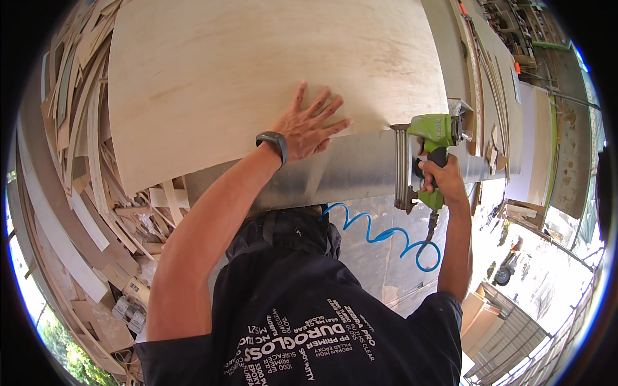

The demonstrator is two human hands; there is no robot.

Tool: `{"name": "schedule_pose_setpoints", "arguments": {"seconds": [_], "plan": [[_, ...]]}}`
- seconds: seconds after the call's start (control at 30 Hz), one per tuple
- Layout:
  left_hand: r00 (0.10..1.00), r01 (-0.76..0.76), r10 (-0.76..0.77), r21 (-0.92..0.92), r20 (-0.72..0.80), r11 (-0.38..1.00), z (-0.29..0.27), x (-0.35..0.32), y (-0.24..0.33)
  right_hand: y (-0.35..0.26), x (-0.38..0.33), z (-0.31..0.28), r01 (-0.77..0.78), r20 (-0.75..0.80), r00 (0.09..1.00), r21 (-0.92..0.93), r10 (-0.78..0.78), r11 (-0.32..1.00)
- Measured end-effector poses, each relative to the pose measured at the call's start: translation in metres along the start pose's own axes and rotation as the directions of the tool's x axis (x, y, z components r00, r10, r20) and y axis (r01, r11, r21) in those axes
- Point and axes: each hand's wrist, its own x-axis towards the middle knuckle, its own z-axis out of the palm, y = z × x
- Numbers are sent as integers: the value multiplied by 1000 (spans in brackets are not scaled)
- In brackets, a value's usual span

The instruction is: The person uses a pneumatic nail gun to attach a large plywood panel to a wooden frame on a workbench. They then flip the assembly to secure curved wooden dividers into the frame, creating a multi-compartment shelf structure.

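A large pale plywood sheet lies flat in front of me, its near edge over a greyish, shiny board. My left hand rests palm down near that edge with its fingers spread, a dark band on the wrist. To its right, my right hand is wrapped round the handle of a green air nail gun with a long silvery magazine. The gun's nose is at the sheet's near edge; I cannot tell whether it touches. A blue coiled air hose hangs from the gun's handle toward my body.
Wood strips and offcuts are piled along the left side. More long strips lie to the right of the sheet. At the lower right are brown boards and a small black wheel on the bright ground.
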Motion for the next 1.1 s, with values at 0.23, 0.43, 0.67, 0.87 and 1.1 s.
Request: {"name": "schedule_pose_setpoints", "arguments": {"seconds": [0.23, 0.43, 0.67, 0.87, 1.1], "plan": [[1000, 1, -1, 15, 2, 1000, 0, 1, 0, 4, 0, 2, -3, -21, 1000, -5, 3, 1000], [1000, -10, 10, 11, -7, 1000, -1, 3, 0, 2, -8, 13, -3, -14, 1000, 41, 3, 999], [1000, -10, 10, 9, -24, 1000, 2, 1, -1, 1, -7, 16, 5, -2, 1000, 38, -5, 999], [1000, -8, 8, 18, -21, 1000, 2, 0, 0, 0, -6, 19, 13, -18, 1000, 22, -12, 1000], [1000, -2, 2, 34, -14, 999, 2, 1, 0, -5, -10, 25, 46, -31, 998, -30, -47, 998]]}}
